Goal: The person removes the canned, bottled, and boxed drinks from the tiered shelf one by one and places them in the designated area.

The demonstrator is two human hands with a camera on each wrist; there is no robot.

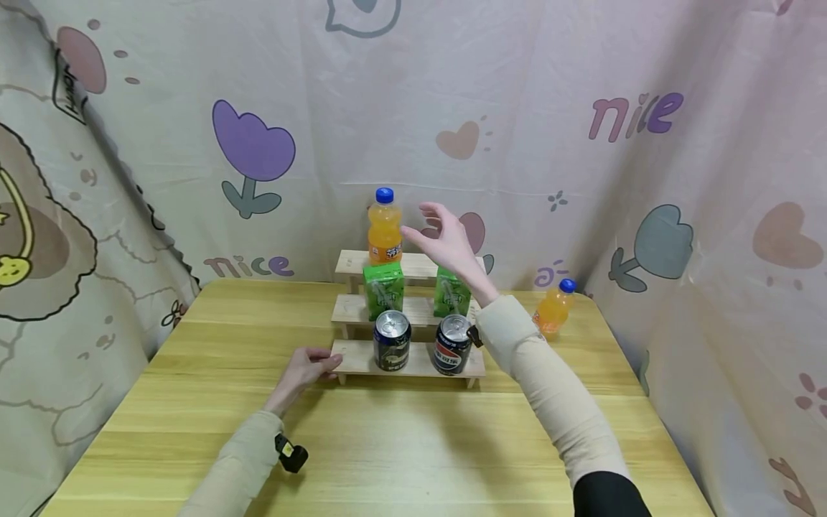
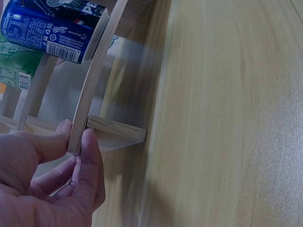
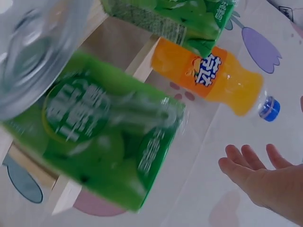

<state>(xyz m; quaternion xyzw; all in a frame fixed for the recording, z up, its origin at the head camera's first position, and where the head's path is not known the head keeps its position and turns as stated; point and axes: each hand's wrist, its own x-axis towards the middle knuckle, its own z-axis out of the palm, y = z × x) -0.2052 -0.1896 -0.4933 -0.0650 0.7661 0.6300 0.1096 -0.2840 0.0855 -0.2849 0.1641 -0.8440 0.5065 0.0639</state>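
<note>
A three-tier wooden display stand [image 1: 354, 353] stands at the back of the table. My left hand [image 1: 306, 368] pinches the left end of its lowest shelf between thumb and fingers. On the top tier an orange soda bottle [image 1: 385, 233] with a blue cap stands upright. Just right of that bottle, apart from it, my right hand [image 1: 450, 240] is raised with fingers spread and nothing in them. Two green drink cartons [image 1: 384, 293] occupy the middle tier, the right one [image 3: 94, 125] partly behind my right arm. Dark blue soda cans [image 1: 391, 345] stand on the bottom tier, one left, one right.
Another orange soda bottle [image 1: 553, 310] leans in view on the table's right side, beyond my right forearm. A printed cloth [image 1: 362, 108] hangs behind and along both sides of the wooden table [image 1: 388, 459].
</note>
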